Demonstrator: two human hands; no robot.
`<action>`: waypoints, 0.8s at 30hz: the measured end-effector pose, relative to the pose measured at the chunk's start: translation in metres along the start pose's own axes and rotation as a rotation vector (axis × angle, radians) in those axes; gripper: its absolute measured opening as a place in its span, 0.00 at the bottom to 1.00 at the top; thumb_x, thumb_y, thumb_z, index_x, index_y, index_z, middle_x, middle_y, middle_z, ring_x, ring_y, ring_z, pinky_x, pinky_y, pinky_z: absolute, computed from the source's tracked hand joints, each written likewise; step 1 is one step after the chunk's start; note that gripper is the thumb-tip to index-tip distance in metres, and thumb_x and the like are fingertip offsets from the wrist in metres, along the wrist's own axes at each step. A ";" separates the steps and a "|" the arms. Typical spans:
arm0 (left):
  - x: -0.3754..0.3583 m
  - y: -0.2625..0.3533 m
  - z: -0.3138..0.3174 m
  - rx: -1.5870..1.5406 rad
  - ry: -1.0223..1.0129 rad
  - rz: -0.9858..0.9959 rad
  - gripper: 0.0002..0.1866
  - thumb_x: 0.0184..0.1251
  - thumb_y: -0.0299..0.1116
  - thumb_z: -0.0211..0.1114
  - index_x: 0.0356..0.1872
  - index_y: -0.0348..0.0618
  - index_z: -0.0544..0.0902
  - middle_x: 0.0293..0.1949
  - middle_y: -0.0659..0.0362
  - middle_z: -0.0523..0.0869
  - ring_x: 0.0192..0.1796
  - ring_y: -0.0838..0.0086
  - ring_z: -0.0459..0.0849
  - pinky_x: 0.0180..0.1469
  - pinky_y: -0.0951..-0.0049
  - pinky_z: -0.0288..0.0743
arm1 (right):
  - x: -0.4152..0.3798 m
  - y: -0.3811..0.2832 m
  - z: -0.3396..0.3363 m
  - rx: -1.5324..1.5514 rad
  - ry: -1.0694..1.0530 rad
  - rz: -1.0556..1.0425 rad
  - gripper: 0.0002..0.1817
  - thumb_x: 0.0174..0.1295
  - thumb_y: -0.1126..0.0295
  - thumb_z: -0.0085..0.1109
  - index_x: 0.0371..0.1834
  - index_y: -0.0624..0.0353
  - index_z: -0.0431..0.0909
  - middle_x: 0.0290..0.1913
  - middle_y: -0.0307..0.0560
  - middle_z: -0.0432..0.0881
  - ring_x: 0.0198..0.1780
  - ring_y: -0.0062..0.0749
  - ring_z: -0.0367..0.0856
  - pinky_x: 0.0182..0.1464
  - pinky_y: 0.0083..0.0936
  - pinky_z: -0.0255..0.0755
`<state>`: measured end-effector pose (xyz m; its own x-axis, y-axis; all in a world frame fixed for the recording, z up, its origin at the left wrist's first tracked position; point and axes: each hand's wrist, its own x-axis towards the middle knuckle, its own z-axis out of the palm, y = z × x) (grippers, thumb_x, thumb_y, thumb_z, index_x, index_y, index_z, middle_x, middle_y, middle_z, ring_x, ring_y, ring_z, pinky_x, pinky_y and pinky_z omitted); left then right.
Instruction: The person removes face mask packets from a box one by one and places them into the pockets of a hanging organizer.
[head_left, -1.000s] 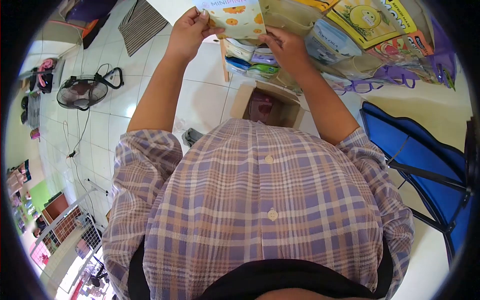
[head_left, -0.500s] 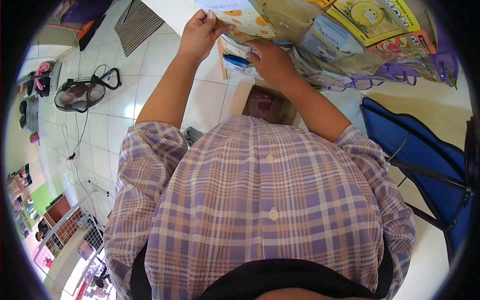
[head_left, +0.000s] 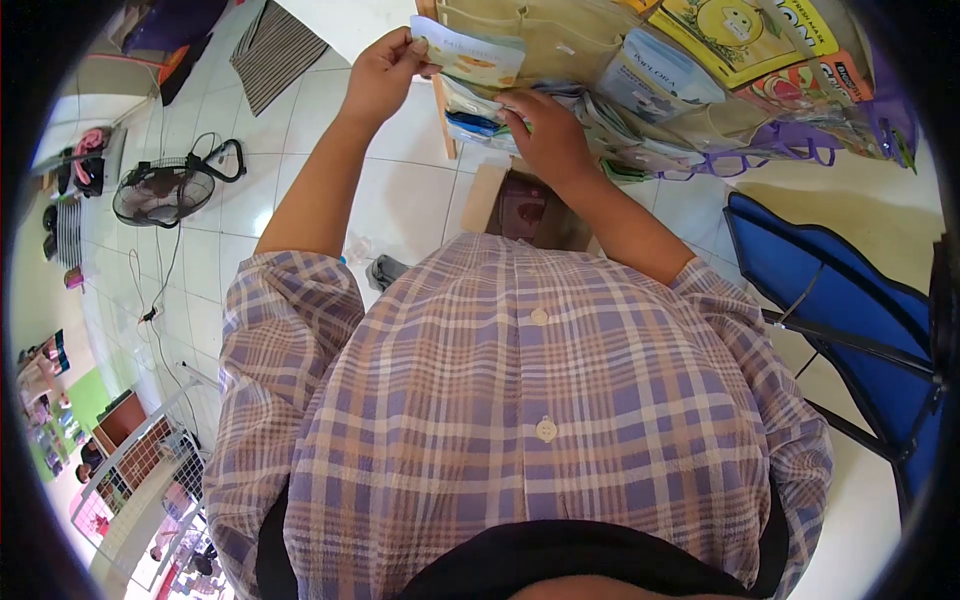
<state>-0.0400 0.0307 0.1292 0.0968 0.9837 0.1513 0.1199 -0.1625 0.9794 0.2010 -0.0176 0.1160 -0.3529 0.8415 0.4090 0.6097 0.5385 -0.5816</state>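
Observation:
My left hand (head_left: 385,72) pinches the left edge of a white face mask packet (head_left: 470,52) with orange fruit printed on it. The packet is tilted, its lower end right at a pocket of a beige hanging organizer (head_left: 545,35). Just right of and below it, my right hand (head_left: 548,132) has its fingers curled at the pocket's upper edge, index finger and thumb on the rim. More packets (head_left: 480,122), one with blue, fill the row under my right fingers. To the right, pockets hold a pale blue packet (head_left: 660,75) and a yellow lemon packet (head_left: 735,35).
Below the organizer an open cardboard box (head_left: 484,198) stands on the white tiled floor. At the right is a blue panel (head_left: 840,270) with a black frame. A fan (head_left: 165,190) with cables and a striped mat (head_left: 272,55) lie left.
The face mask packet has come down towards the pocket and tilted, showing less of its front. My left hand has moved slightly down and left; the right hand stays at the pocket.

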 end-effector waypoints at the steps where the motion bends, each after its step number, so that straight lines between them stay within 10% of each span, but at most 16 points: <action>1: -0.003 0.003 0.008 -0.091 0.024 -0.003 0.14 0.76 0.32 0.52 0.51 0.31 0.77 0.43 0.54 0.85 0.42 0.72 0.86 0.50 0.75 0.80 | 0.000 0.001 0.002 -0.008 0.002 -0.003 0.12 0.62 0.65 0.61 0.48 0.48 0.82 0.45 0.46 0.84 0.43 0.42 0.83 0.45 0.32 0.77; 10: 0.001 -0.005 0.026 -0.398 0.040 -0.030 0.15 0.76 0.32 0.51 0.53 0.29 0.76 0.45 0.53 0.84 0.43 0.72 0.86 0.53 0.75 0.81 | -0.005 0.001 -0.004 -0.148 -0.013 -0.025 0.12 0.62 0.65 0.59 0.48 0.46 0.80 0.44 0.41 0.84 0.42 0.41 0.84 0.39 0.34 0.77; 24: 0.001 0.009 0.011 0.477 0.164 -0.031 0.12 0.72 0.35 0.55 0.45 0.40 0.82 0.32 0.56 0.88 0.35 0.73 0.88 0.42 0.74 0.79 | 0.006 0.000 -0.005 -0.308 0.106 -0.078 0.08 0.59 0.59 0.61 0.38 0.43 0.86 0.43 0.38 0.84 0.42 0.40 0.79 0.42 0.35 0.77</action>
<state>-0.0276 0.0292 0.1365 -0.0660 0.9815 0.1797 0.5618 -0.1123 0.8196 0.2023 -0.0125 0.1217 -0.3413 0.7804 0.5239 0.7755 0.5487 -0.3122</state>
